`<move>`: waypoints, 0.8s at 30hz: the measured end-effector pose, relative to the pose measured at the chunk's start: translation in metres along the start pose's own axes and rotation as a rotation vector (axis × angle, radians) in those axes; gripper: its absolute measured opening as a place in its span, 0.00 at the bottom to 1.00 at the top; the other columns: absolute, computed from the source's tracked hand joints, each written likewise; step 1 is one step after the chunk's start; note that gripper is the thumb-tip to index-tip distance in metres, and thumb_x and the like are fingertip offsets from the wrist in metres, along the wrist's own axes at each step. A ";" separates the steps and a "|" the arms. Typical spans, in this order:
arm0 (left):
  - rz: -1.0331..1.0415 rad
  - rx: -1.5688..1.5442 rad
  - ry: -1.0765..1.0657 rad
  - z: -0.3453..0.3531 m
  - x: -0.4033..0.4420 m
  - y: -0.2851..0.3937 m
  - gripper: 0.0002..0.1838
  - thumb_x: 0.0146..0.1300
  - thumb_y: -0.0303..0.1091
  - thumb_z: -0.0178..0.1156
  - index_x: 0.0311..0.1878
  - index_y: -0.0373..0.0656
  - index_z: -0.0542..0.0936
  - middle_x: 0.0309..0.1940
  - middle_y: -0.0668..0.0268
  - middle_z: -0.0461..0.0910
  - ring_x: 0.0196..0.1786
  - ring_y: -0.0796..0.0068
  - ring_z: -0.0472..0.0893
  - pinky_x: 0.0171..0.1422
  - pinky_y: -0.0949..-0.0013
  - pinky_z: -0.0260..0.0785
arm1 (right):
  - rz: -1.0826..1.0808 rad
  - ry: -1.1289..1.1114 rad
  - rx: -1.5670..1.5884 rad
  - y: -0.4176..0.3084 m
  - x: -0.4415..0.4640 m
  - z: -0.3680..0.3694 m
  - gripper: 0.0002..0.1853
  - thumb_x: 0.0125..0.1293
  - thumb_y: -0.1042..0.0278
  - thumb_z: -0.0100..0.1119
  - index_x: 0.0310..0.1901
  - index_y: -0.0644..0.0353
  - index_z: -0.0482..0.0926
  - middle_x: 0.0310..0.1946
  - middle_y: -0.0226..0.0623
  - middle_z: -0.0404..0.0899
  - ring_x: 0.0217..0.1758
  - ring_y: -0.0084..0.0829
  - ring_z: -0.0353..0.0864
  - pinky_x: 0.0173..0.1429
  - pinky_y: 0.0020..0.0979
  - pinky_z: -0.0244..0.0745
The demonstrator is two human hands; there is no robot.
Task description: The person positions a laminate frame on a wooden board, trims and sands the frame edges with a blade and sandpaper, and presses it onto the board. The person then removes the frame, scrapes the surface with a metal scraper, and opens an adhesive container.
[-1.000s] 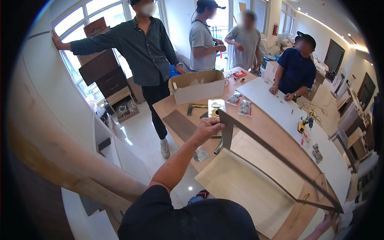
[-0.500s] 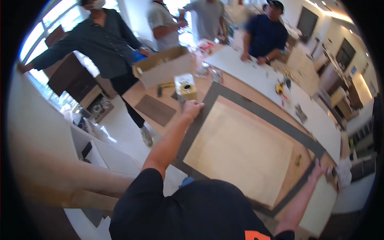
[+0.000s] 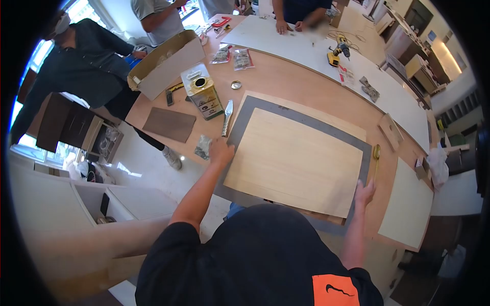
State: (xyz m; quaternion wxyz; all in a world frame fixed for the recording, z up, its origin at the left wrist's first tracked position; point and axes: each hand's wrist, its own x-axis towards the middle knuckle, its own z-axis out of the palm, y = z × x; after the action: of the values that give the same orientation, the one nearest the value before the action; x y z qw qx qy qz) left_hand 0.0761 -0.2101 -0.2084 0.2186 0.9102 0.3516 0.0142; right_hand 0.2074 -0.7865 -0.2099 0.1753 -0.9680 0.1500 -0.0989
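A dark grey rectangular frame lies over a pale wood panel, which shows through its opening and past its far edge. My left hand is closed round the frame's left side. On the right side, my right hand grips the frame's edge, fingers partly hidden. Just beyond my left hand are a scraper-like tool with a pale blade and a small grey-green patterned piece. A yellow tape measure lies beside the frame, near my right hand.
An open metal can, a brown board, a hammer and a cardboard box occupy the table's left. A cordless drill rests on a long white panel. Several people stand around the table.
The frame has come down nearer the table and shifted over the wood panel, with both hands still holding its sides. My view has tilted down.
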 end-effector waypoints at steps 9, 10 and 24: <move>0.028 -0.007 0.042 0.030 -0.076 -0.042 0.32 0.55 0.41 0.68 0.61 0.35 0.73 0.55 0.43 0.75 0.61 0.43 0.73 0.65 0.49 0.67 | 0.553 -0.042 -0.084 0.050 -0.168 -0.013 0.37 0.59 0.54 0.67 0.66 0.66 0.69 0.68 0.57 0.67 0.71 0.53 0.67 0.70 0.52 0.66; 0.027 -0.022 0.040 0.029 -0.077 -0.042 0.32 0.56 0.41 0.68 0.61 0.35 0.73 0.54 0.44 0.75 0.60 0.43 0.73 0.65 0.48 0.67 | 0.576 -0.049 -0.009 0.052 -0.174 -0.014 0.37 0.59 0.54 0.68 0.65 0.67 0.69 0.66 0.58 0.69 0.70 0.53 0.69 0.70 0.51 0.66; -0.019 0.008 0.059 0.031 -0.080 -0.035 0.27 0.58 0.42 0.66 0.57 0.36 0.75 0.52 0.45 0.77 0.57 0.43 0.75 0.62 0.48 0.70 | 0.575 0.260 0.430 0.137 -0.122 0.055 0.30 0.59 0.74 0.67 0.62 0.70 0.67 0.49 0.54 0.78 0.43 0.45 0.82 0.41 0.41 0.79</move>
State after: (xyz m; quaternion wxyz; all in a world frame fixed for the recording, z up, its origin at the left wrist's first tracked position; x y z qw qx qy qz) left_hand -0.0010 -0.2505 -0.2407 0.2044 0.9069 0.3665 0.0378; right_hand 0.0719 -0.8526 -0.3279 0.3744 -0.8069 0.4124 -0.1967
